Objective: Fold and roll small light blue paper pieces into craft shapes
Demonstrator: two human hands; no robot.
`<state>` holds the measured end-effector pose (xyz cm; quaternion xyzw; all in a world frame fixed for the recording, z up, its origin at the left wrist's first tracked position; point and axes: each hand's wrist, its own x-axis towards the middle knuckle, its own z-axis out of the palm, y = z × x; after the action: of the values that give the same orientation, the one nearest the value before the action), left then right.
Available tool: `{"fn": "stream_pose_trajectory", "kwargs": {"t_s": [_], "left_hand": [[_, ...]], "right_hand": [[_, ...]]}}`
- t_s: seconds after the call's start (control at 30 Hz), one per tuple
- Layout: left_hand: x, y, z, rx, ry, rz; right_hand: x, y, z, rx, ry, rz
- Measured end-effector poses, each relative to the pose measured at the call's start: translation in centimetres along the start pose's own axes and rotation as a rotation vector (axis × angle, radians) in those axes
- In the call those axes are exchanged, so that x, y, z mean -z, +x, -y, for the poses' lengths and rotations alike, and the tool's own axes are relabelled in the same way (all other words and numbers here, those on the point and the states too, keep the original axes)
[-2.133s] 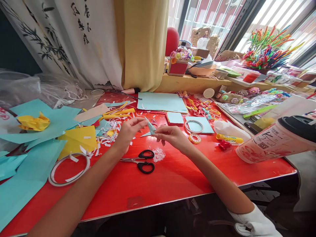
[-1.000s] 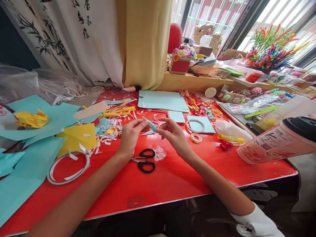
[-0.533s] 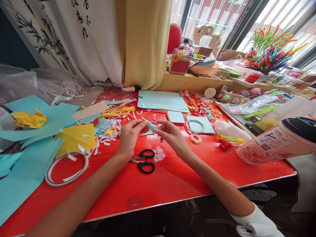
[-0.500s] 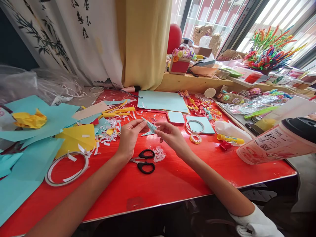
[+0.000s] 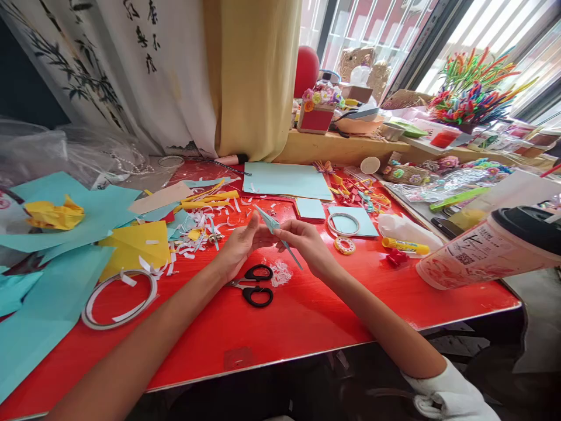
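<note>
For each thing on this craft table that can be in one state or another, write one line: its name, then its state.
folded blue paper piece: pinched between left hand and right hand, off the table
scissors: shut, lying flat
yellow paper ball: crumpled
cup: lidded, tilted
glue stick: lying on its side

Glossy red surface (image 5: 333,316); black-handled scissors (image 5: 254,286) on it, pale blue folded paper (image 5: 274,225) just above, yellow sheet (image 5: 138,245) well left of scissors.

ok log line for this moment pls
left hand: pinching folded blue paper | right hand: pinching same | scissors: on red table
</note>
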<state>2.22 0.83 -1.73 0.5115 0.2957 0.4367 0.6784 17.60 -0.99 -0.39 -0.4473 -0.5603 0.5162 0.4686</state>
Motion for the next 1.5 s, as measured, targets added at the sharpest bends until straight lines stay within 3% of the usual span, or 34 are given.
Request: {"fn": "stream_pose_trajectory", "kwargs": {"t_s": [0.07, 0.17, 0.3, 0.4, 0.53, 0.67, 0.73, 0.87, 0.97, 1.07, 1.17, 1.3, 1.43, 1.5], "left_hand": [[0.0, 0.0, 0.0, -0.004, 0.039, 0.007], [0.0, -0.1, -0.4, -0.064, 0.214, -0.098], [0.3, 0.0, -1.1, -0.082, 0.39, -0.228], [0.7, 0.1, -1.8, -0.075, 0.499, -0.144], [0.7, -0.2, -2.4, -0.002, 0.613, -0.037], [0.7, -0.5, -2.5, 0.136, 0.591, 0.177], [1.0, -0.4, -2.2, 0.144, 0.591, 0.21], [2.1, 0.5, -0.6, -0.063, 1.0, -0.069], [2.5, 0.7, 0.8, -0.26, 1.429, -0.061], [2.2, 0.5, 1.0, -0.329, 1.617, -0.052], [2.0, 0.3, 0.0, -0.284, 1.58, -0.138], [2.4, 0.5, -1.5, -0.04, 1.281, -0.217], [3.1, 0.9, -1.9, 0.009, 1.033, -0.22], [3.2, 1.0, -1.8, 0.005, 0.906, -0.171]], "right_hand": [[0.1, 0.1, -0.2, -0.014, -0.004, -0.004], [0.1, 0.1, -0.4, -0.01, -0.044, 0.03], [0.1, -0.1, -0.2, -0.015, -0.07, 0.216], [0.3, -0.1, 0.3, -0.054, -0.006, 0.286], [1.0, 0.1, 0.9, -0.068, -0.003, 0.261], [2.0, 0.1, 1.6, -0.039, -0.053, 0.294], [2.6, 0.3, 1.6, -0.043, -0.06, 0.285], [3.3, 0.9, 0.9, -0.083, -0.005, 0.191], [3.4, 1.2, 0.4, -0.091, 0.034, 0.151], [3.6, 1.3, 0.2, -0.101, 0.006, 0.159], [4.1, 1.5, 0.0, -0.135, -0.024, 0.193], [4.3, 2.0, -0.9, -0.164, -0.151, 0.119], [2.7, 1.8, -1.8, -0.054, -0.351, 0.025], [1.3, 1.3, -2.1, 0.012, -0.395, 0.071]]}}
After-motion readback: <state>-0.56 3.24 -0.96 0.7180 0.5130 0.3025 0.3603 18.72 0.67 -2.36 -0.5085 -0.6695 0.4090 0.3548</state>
